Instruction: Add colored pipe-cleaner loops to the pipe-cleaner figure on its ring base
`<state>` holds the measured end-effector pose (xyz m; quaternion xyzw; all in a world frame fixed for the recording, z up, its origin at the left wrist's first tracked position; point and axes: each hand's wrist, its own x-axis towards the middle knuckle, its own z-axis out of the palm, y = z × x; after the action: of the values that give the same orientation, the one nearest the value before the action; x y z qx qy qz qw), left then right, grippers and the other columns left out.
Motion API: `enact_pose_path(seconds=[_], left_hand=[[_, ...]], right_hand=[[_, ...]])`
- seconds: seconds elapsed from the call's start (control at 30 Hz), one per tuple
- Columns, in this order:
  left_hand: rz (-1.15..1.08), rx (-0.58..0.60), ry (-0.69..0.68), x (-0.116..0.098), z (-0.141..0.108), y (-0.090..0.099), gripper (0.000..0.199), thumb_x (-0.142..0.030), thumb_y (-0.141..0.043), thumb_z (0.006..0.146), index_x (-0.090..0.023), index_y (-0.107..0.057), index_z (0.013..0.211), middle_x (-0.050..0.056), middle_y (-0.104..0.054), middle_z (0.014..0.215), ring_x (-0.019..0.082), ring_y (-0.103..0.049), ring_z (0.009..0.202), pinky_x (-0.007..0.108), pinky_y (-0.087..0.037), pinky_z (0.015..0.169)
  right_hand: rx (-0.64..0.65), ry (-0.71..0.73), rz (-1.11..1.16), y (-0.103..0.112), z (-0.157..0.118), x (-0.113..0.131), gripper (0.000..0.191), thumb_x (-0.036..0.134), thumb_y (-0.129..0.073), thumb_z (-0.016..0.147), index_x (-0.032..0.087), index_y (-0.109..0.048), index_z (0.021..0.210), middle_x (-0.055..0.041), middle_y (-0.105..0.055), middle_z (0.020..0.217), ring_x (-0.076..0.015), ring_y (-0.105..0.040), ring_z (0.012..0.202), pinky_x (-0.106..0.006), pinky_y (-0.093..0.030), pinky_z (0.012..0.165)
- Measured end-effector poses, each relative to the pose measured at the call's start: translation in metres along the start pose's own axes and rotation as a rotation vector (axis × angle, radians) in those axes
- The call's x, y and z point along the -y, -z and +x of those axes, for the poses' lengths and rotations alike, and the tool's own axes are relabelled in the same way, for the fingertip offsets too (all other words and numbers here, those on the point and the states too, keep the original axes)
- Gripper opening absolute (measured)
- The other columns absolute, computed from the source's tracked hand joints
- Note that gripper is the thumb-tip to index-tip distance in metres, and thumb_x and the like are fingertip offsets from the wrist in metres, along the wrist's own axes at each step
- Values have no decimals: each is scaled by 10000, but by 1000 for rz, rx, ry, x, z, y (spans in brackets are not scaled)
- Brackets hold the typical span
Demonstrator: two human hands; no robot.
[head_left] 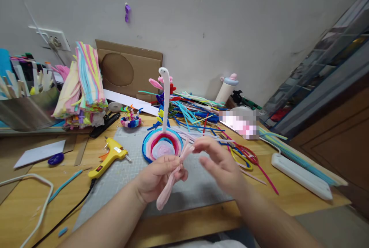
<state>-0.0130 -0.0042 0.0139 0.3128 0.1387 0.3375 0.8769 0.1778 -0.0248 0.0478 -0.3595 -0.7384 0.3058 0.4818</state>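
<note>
My left hand (164, 173) pinches a looped bundle of pale pink pipe cleaners (165, 194); the rounded loop hangs below the fingers and the loose ends stick up above them. Close to those ends is my right hand (220, 165), its thumb and fingers apart; I cannot tell whether a fingertip touches the ends. Just behind my hands, a round coiled pipe-cleaner base (145, 144) in blue, pink and red lies on the grey cutting mat (115, 190). A tall white stem (166, 102) with a curved top rises at its back, with colourful fuzzy petals behind.
A yellow glue gun (111, 159) lies left on the mat. Bundled pipe cleaners (89, 79) and a pot of sticks (29, 109) stand back left. Loose pipe cleaners (187, 113), scissors (245, 159) and a white bar-shaped object (301, 175) lie to the right.
</note>
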Motion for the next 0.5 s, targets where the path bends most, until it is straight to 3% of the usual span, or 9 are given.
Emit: enact_pose_path(seconds=[0.17, 0.4, 0.5], left_hand=[[35, -5, -8, 3, 1, 2, 167, -209, -620, 761, -84, -617, 651, 22, -521, 579, 132, -517, 646, 257, -355, 665], [79, -14, 47, 4, 1, 2, 199, -254, -660, 732, -91, -608, 630, 20, -524, 580, 120, -534, 632, 224, -376, 625], [157, -71, 54, 4, 0, 1, 218, -282, -649, 745, -108, -592, 627, 18, -557, 595, 80, -523, 526, 186, -355, 494]], right_hand=[[167, -13, 90, -17, 6, -4, 125, 236, -515, 864, 182, -613, 919, -36, -573, 850, -160, -520, 813, -303, -418, 768], [134, -259, 437, -28, -1, -16, 132, 293, -596, 814, 169, -638, 820, -38, -584, 790, -156, -568, 694, -292, -469, 627], [67, -318, 607, -37, -4, -18, 99, 255, -612, 802, 163, -633, 770, -23, -594, 704, -149, -581, 604, -287, -479, 563]])
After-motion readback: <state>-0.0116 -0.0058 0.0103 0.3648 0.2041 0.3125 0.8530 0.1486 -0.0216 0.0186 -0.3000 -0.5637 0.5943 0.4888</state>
